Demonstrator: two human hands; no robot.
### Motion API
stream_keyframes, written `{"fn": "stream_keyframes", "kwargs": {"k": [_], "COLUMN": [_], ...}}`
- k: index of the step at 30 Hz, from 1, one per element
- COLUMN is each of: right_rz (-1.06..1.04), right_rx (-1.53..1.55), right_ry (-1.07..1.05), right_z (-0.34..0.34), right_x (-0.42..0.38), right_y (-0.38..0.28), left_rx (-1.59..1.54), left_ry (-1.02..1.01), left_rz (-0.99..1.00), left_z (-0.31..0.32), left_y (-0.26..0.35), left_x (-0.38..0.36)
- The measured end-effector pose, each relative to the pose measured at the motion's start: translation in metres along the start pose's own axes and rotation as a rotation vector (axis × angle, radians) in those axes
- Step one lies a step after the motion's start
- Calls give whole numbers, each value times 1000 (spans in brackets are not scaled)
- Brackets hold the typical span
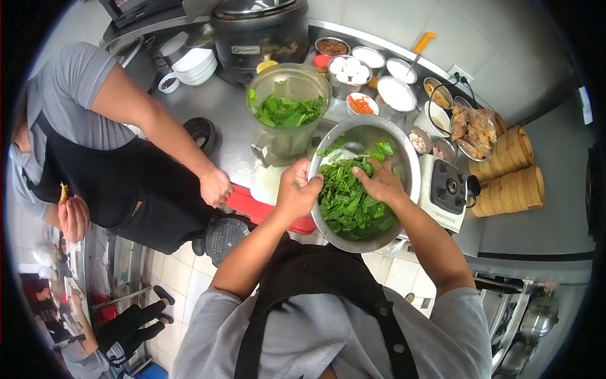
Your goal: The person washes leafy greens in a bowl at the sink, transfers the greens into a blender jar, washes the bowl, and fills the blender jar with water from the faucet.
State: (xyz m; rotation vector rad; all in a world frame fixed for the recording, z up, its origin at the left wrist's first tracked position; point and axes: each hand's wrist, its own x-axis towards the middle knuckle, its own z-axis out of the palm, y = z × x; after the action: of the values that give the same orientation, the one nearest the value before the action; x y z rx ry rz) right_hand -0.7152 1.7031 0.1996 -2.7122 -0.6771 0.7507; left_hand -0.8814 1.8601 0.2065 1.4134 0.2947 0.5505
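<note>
A wide metal bowl [412, 148] is tilted in front of me, with chopped leafy greens [350, 199] inside. My left hand [298, 191] grips its left rim, thumb over the edge. Inside the bowl, my right hand [380, 181] rests on the greens with its fingers partly spread; some fingertips are hidden among the leaves. Just behind and left of the bowl stands a clear blender jug [284, 142] holding more leaves [287, 112]. Beneath the jug lies a pale board [265, 184], beside a red board or lid [243, 203] at the counter's front edge.
A co-worker [120, 145] stands at the left, one hand on the counter edge. Along the wall are a large dark cooker [259, 38], bowls of eggs [348, 71] and carrot strips [362, 104]. A blender base [445, 189] and bamboo steamers [512, 192] stand right.
</note>
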Motion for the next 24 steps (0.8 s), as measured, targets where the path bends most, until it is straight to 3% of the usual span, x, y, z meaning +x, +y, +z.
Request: {"fn": "stream_keyframes", "kwargs": {"k": [5,7,8,11,17,24], "right_rz": [128,-68,-61,-180,-244,-297], "right_rx": [153,58,152,193,87,-62], "right_ry": [-196,-150,-154,-75,-5,-53], "right_z": [46,72,48,58,66,65], "right_x": [-1,8,-20,-24,-33,-18], "right_y": [-31,-33,-57,-50,-54,-42], "left_rx": [65,-12,-14,-54,1,-83], "left_ry": [-14,-23,-21,15,46,129], "left_rz": [25,-56,-58,11,76,-52], "left_z": [-6,-3,-1,1,-6,-7], "left_y": [-31,-11,-7,-5,-32,-16], "left_x": [-3,-6,-6,-5,0,-13]}}
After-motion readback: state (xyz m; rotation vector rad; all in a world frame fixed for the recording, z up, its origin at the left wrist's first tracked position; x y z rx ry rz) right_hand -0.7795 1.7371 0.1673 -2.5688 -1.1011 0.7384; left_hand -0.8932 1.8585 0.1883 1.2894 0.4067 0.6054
